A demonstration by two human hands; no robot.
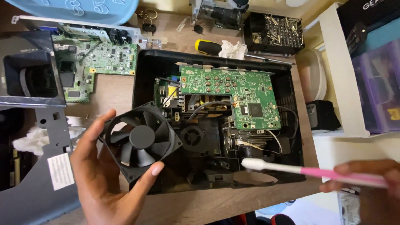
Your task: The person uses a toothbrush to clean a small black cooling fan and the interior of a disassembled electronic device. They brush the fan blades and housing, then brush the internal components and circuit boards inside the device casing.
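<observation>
Wooden tabletop (112, 89) is carrying an opened black housing (141, 75); the left hand (100, 179) is closing its grip on a black fan (141, 139) beside it, the right hand (371, 181) pinching a pink toothbrush (291, 168) over the housing.

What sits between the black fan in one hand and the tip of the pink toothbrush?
In the head view, between the fan and the toothbrush lie the opened device's black inner parts, including a small round built-in fan.

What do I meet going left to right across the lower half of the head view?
Grey cover panel → left hand → black fan → brush head → pink toothbrush handle → right hand.
</observation>
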